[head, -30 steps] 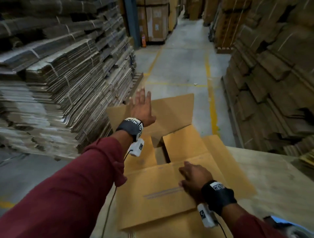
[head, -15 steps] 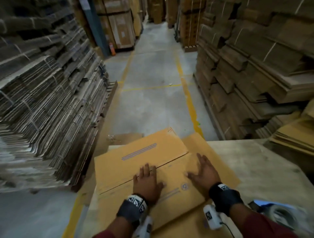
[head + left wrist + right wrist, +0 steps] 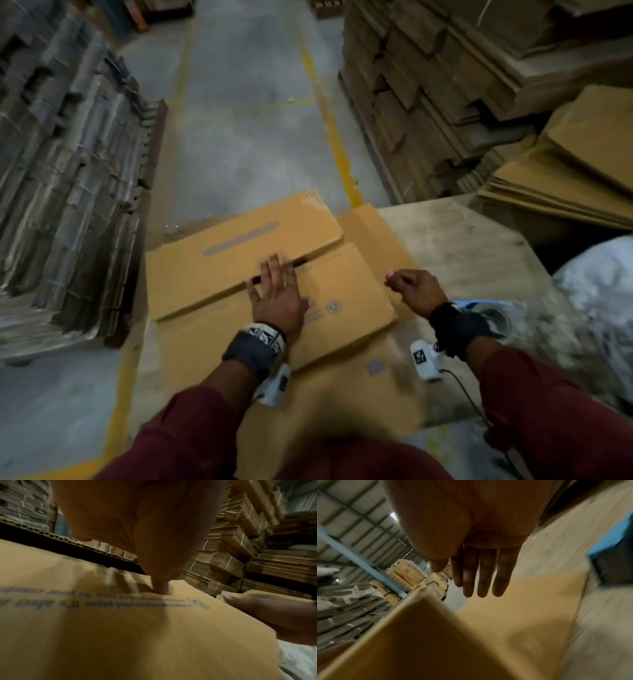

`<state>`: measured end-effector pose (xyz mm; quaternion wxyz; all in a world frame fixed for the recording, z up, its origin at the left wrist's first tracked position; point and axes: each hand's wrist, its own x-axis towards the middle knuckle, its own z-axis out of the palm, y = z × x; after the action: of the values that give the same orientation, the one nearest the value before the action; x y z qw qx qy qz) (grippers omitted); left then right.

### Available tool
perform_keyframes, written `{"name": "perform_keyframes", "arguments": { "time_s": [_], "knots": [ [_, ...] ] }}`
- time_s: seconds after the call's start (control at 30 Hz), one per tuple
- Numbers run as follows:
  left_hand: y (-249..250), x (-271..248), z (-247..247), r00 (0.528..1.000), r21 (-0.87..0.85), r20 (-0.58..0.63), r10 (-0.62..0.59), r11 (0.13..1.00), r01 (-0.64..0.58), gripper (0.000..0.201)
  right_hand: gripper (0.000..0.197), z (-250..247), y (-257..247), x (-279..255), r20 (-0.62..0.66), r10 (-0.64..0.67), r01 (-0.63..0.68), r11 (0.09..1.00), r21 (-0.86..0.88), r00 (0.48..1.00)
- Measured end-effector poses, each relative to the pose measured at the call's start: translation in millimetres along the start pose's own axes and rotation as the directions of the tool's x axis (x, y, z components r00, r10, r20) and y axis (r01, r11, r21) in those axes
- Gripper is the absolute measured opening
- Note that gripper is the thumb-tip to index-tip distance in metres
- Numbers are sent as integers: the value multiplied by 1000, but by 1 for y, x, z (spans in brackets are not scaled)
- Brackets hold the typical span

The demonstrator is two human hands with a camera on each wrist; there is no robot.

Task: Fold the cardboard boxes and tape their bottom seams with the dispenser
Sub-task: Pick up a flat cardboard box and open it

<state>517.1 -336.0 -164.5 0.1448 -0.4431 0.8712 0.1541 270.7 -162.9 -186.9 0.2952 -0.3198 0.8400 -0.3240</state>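
Two flaps of the cardboard box [image 3: 274, 274] lie folded shut under my left hand [image 3: 279, 296], which presses flat on them with straight fingers [image 3: 274, 270] reaching across the dark seam [image 3: 301, 262] between the far flap [image 3: 239, 253] and the near flap [image 3: 346, 298]. From my left wrist I see the thumb tip [image 3: 164, 588] touching the printed face of the near flap, just above a line of blue lettering [image 3: 102, 599]. My right hand [image 3: 416, 291] hangs off the box's right edge, over a side flap [image 3: 383, 233] that lies out flat on the wooden table [image 3: 462, 240]; its fingers [image 3: 485, 573] are straight and close together, holding nothing and touching nothing I can make out. Just behind that hand's wrist, the tape dispenser [image 3: 493, 313] rests on the table, blue with a roll of tape showing. Right of it sits a crumpled white plastic sheet [image 3: 599, 284]. Beyond my right hand flat cardboard sheets [image 3: 561, 174] are piled, and strapped cardboard bundles [image 3: 68, 171] stack up to the left of my left hand.
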Motion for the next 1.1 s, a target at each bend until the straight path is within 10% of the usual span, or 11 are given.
{"name": "perform_keyframes", "arguments": {
  "time_s": [0.13,0.27,0.4,0.7,0.83,1.1],
  "knots": [
    [3,18,-1,995,37,-74,68,997,-66,104,16,-66,63,-7,-200,150,-182,971,-154,968],
    [7,25,0,986,145,-119,117,984,-99,95,44,-104,128,-11,-152,385,-414,855,-313,910],
    [22,22,14,997,92,-46,56,994,-52,83,67,-103,168,-8,-31,299,-265,787,-557,954],
    [31,27,4,995,102,-44,89,991,-84,96,19,-105,149,15,95,268,-109,657,-746,959],
    [41,28,5,998,131,-8,61,990,-59,86,27,-154,108,23,133,129,11,677,-736,983],
    [65,33,11,1000,135,-13,25,991,-23,87,26,-235,33,54,231,67,183,421,-889,971]
  ]
}}
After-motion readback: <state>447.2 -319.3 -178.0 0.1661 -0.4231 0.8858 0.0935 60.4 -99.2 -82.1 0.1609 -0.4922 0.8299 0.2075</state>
